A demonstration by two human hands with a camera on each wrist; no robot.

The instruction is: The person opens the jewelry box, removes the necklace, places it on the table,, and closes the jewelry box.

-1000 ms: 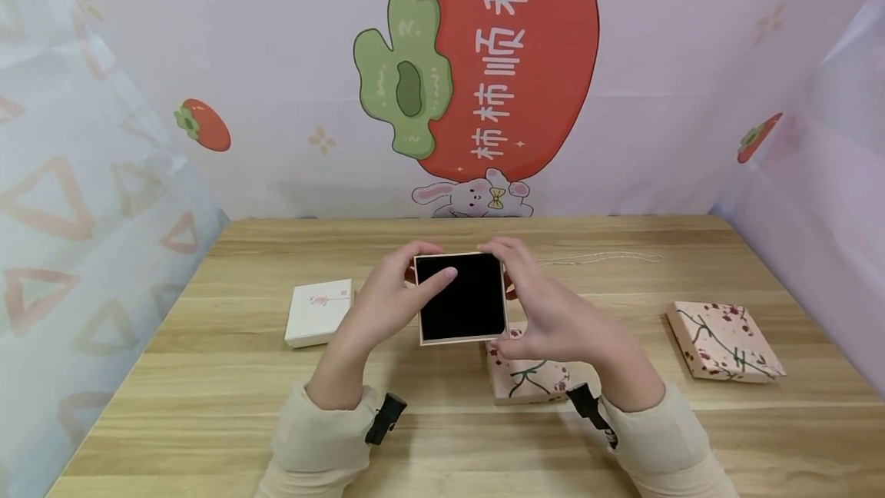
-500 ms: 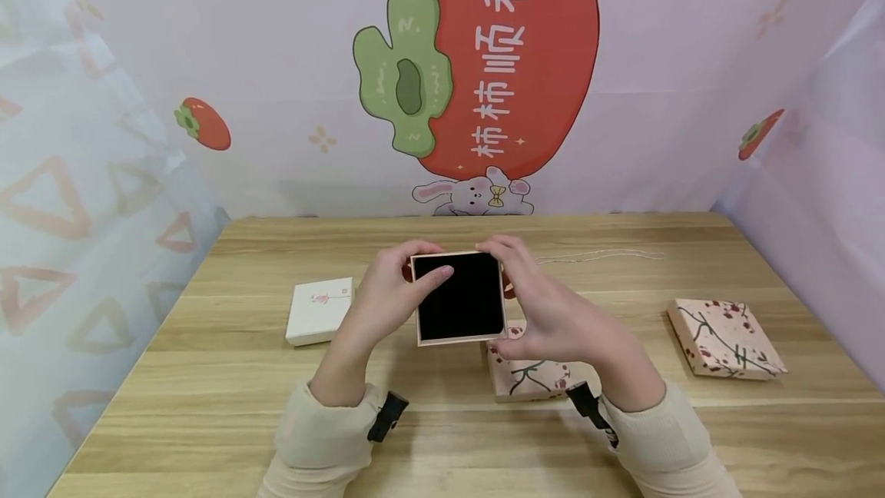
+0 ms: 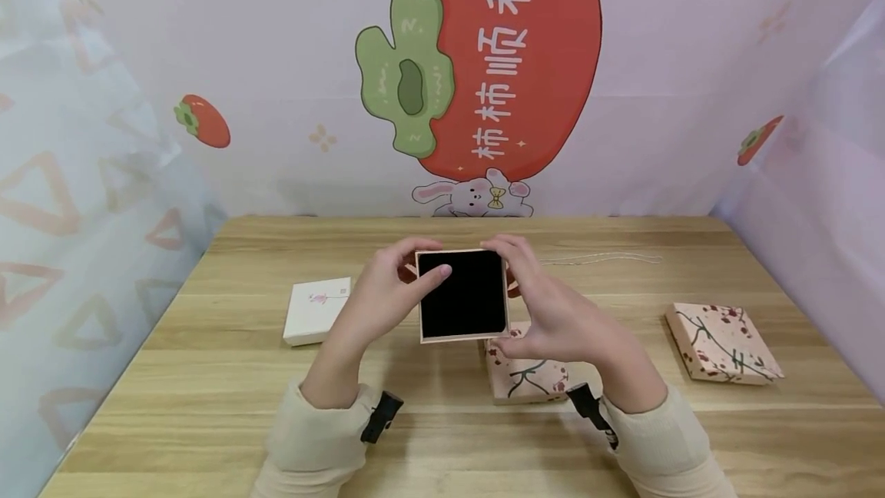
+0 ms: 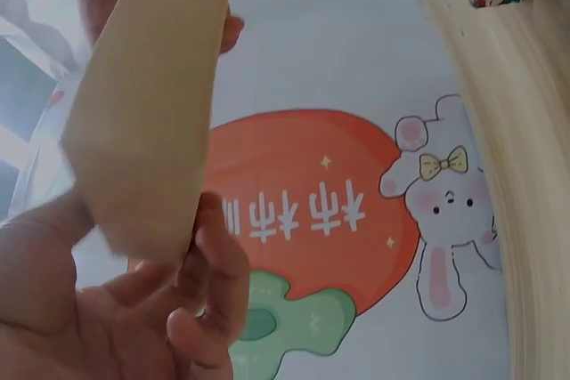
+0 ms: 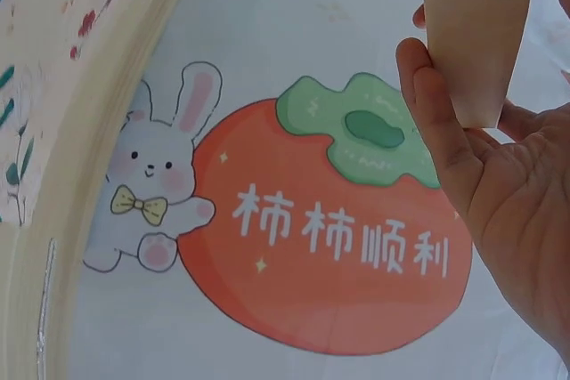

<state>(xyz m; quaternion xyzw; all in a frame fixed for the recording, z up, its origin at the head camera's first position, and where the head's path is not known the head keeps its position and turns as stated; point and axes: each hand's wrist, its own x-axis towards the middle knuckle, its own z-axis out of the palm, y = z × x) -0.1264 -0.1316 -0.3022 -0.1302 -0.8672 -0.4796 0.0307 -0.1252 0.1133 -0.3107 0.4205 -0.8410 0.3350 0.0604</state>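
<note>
Between our left hand [image 3: 387, 290] and right hand [image 3: 553, 313], both gripping its opposite sides, we hold a square black-faced box [image 3: 466, 298]; a blossom-patterned box [image 3: 528, 383] lies below, nearer the right hand.

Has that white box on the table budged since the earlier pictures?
No, the white box keeps its place, judged against the far edge of the table.

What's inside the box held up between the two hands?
In the head view, the box shows a black surface, partly covered by the thumb of the left hand. Anything beneath that surface cannot be seen.
</note>
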